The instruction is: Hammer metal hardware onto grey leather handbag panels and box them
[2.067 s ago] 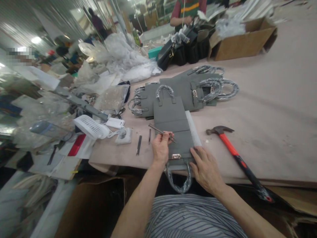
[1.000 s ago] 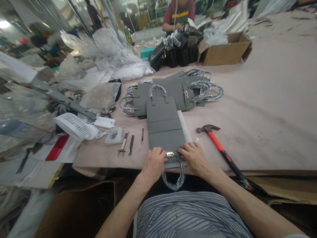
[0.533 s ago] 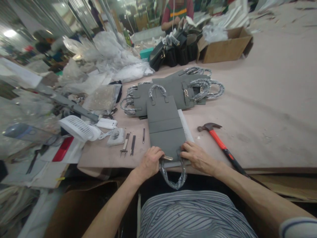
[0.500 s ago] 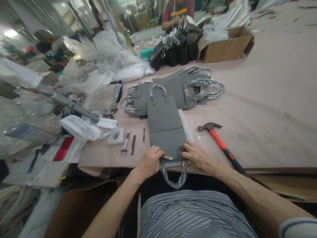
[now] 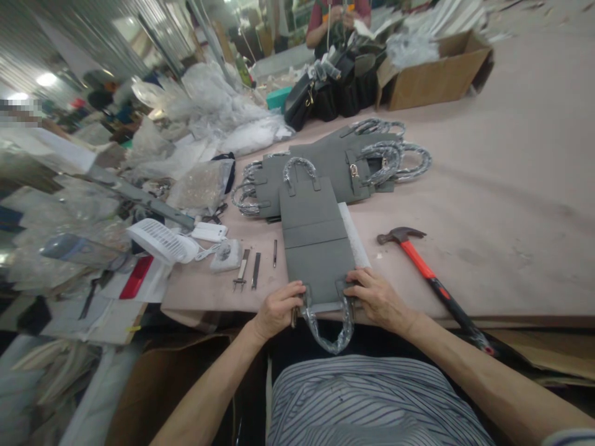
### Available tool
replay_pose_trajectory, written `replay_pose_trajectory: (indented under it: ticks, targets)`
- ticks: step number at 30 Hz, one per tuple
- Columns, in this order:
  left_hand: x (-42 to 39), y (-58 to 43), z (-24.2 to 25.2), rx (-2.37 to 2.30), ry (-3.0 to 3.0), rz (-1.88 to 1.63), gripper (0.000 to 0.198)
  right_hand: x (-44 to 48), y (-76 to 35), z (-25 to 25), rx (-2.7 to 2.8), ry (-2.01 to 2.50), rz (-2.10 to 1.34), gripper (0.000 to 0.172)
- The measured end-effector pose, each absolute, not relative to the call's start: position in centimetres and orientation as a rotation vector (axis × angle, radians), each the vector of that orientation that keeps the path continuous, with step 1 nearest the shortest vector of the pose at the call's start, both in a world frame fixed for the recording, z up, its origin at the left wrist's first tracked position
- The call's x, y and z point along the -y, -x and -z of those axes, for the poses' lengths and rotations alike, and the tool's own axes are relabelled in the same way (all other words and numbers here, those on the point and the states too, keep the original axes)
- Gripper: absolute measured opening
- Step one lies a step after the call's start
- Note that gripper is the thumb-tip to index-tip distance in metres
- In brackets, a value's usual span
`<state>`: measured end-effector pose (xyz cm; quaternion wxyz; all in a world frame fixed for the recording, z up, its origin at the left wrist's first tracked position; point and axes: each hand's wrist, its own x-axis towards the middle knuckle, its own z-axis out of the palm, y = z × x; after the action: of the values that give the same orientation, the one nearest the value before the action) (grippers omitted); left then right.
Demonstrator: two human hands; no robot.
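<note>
A long grey bag panel (image 5: 316,214) lies flat in front of me, creased across its middle. Its near handle (image 5: 329,342), wrapped in clear plastic, hangs over the table edge, and its far handle (image 5: 300,163) arches over the stacked pieces. My left hand (image 5: 279,310) pinches the panel's near left edge, with a small metal piece (image 5: 294,317) showing below the fingers. On the opposite edge, beside the handle tab, my right hand (image 5: 379,300) grips the panel with closed fingers. A white sheet (image 5: 356,238) peeks out from under the panel's right side.
A claw hammer (image 5: 418,260) lies at right. Slim metal tools (image 5: 256,271) and a white fan (image 5: 160,240) are at left. Behind sit more grey bag pieces (image 5: 325,155), black bags (image 5: 325,99) and a cardboard box (image 5: 432,77). A co-worker (image 5: 320,31) is across the table.
The metal piece at my left hand has gone from lying over the panel to hanging below its edge. The view has shifted slightly; both hands remain at the panel's near end.
</note>
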<state>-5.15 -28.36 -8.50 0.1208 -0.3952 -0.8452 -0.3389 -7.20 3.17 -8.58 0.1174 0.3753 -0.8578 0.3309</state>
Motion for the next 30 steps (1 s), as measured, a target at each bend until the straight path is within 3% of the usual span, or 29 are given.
replay_pose_trajectory:
  ticks: [5,10,22,25,30]
  targets:
    - [28.3,4.4,8.4,2.516,1.2,0.859,0.034,-3.2,6.6,7.5,2.532,-1.154,-0.905,0.03]
    - [27.7,3.5,8.5,2.475,1.196,0.795,0.049,-3.9,5.9,6.9,2.617,-1.163,-0.835,0.036]
    - [25.0,3.2,8.7,2.401,0.974,0.901,0.042,-3.9,6.4,8.4,2.522,-0.97,-0.891,0.033]
    - [26.7,4.5,8.1,2.488,0.622,0.835,0.035,-3.8,6.3,8.7,2.514,-0.961,-0.894,0.032]
    - [30.8,8.8,5.3,3.082,-0.397,0.309,0.026,-3.5,6.0,8.8,2.532,-0.941,-0.929,0.035]
